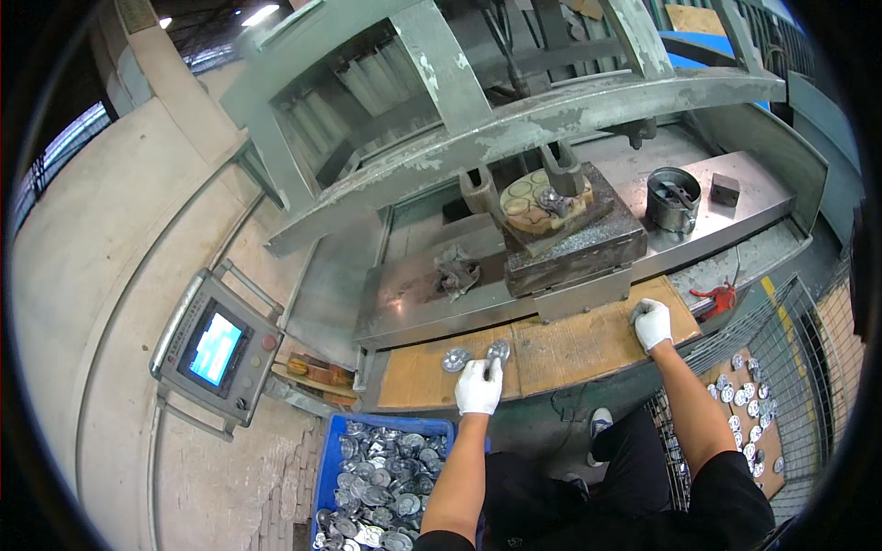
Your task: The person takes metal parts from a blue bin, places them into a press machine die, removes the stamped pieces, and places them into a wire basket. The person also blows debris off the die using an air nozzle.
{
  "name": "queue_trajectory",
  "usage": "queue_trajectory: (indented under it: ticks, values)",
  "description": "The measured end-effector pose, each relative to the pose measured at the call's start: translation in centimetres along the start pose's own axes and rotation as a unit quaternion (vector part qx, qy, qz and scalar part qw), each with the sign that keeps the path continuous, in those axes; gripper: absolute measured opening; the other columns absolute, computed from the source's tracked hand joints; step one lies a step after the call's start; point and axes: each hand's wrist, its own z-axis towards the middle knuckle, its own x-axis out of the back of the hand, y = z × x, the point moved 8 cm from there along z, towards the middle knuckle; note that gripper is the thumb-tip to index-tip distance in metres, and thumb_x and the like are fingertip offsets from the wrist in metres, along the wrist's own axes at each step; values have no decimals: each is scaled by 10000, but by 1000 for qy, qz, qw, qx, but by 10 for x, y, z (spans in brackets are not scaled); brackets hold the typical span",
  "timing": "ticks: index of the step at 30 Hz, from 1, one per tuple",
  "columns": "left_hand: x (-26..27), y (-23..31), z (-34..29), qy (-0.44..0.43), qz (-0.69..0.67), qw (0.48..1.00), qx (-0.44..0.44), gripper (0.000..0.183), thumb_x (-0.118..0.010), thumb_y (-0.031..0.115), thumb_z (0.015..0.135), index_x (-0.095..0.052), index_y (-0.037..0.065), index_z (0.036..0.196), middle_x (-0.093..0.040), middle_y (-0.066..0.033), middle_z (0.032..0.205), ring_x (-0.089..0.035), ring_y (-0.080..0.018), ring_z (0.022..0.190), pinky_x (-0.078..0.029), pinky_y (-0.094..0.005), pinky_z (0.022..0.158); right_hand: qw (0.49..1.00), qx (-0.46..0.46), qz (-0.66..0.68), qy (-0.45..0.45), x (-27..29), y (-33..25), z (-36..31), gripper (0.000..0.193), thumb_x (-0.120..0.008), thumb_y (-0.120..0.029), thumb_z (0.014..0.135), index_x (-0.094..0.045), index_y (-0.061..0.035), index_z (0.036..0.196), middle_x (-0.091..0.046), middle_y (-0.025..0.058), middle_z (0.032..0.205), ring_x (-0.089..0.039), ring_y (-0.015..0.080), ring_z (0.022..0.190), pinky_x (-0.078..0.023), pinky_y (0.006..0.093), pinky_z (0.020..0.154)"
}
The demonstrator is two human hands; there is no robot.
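White-gloved left hand (479,387) reaches forward, pinching a round silver metal disc (499,350) over tan cardboard (579,347), while the white-gloved right hand (652,325) curls, its grasp unclear.

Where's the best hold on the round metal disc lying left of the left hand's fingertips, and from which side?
Likely pinch the round metal disc by opposite edges of its rim, from above: it lies flat on the brown board, edge exposed, with the left hand and a second disc to its right.
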Motion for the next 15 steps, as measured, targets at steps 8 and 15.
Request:
queue_trajectory:
  ticks: [8,15]
  values:
    - [-4,2,-2,-2,-3,1000,-1,259,-693,284,862,-655,41,781,-639,-139,774,-633,-329,707,-513,-409,659,1000,-10,16,-8,-1,11,3,201,-472,97,685,-644,-5,668,-639,152,627,-625,213,599,-470,314,592]
    - [-6,4,-1,-11,-7,1000,10,262,-692,282,863,-655,37,778,-641,-141,777,-634,-330,719,-512,-408,667,1000,3,0,-1,3,5,3,199,-467,97,689,-639,0,672,-637,146,625,-616,199,595,-468,314,592]
